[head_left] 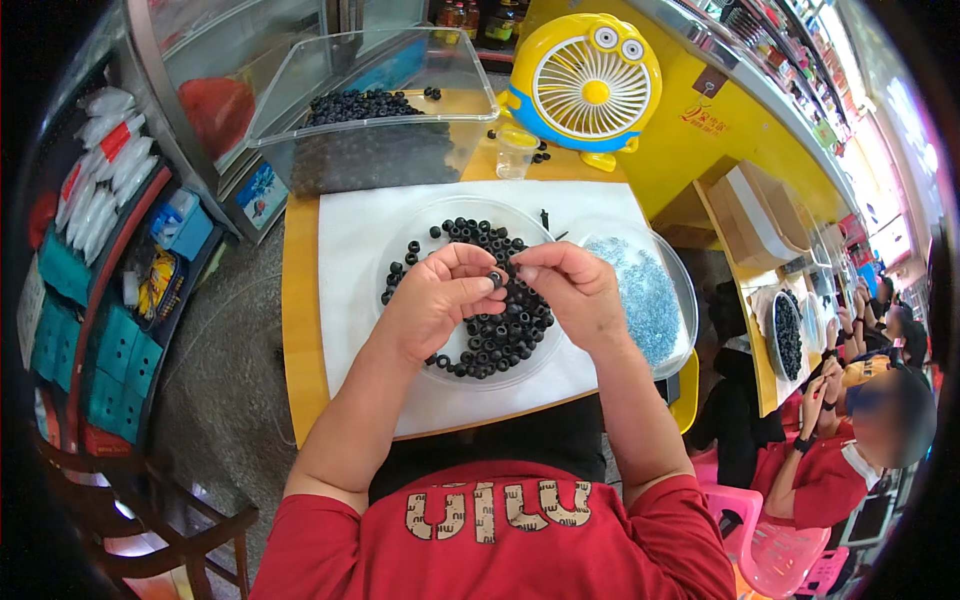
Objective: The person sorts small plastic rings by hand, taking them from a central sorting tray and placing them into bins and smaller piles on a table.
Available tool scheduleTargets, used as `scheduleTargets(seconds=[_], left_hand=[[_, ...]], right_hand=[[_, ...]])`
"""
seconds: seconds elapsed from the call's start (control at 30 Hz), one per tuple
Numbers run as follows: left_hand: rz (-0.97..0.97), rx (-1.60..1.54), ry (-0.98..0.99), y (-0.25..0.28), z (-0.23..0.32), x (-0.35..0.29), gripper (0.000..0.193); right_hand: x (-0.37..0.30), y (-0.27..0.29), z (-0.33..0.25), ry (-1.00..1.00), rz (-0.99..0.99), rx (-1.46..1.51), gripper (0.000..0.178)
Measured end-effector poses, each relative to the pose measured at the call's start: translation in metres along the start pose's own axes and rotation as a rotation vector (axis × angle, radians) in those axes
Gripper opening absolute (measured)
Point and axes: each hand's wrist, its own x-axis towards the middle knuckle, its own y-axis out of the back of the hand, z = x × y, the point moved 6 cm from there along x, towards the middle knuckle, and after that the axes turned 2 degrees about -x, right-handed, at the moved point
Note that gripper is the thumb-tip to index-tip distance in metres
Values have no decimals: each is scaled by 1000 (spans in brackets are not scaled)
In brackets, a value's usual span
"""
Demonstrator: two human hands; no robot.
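Observation:
Over a clear round tray (pixel 400 222) of loose black ring-shaped pieces (pixel 490 345), my two hands work close together. Pinched between the thumb and fingertips of my left hand (pixel 437 297) is one small black ring-shaped piece (pixel 496 279). My right hand (pixel 575 288) is a little to its right, thumb and forefinger pressed together; whatever they hold is too small to make out. Right of the tray, a clear round dish (pixel 688 300) holds many tiny pale blue, glassy-looking pieces (pixel 640 300). A thin black piece (pixel 545 218) lies on the white sheet behind my right hand.
A large clear bin (pixel 370 160) of black pieces stands at the back left. Behind the tray are a small clear cup (pixel 515 153) and a yellow-and-blue fan (pixel 590 90). Shelves flank the table's left. Other people sit at a table on the right, beside pink chairs (pixel 775 550).

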Motion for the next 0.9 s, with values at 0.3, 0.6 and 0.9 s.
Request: scheduleTargets(seconds=[0.3,0.6,0.9], left_hand=[[25,81,-56,-7,-2,1,21],[115,107,-164,-5,-3,-1,21],[210,125,-234,-6,1,-5,19]], right_hand=[[-2,-13,12,152,6,51,9],[-9,-21,31,-41,170,261,11],[-10,-19,23,235,202,-34,13]])
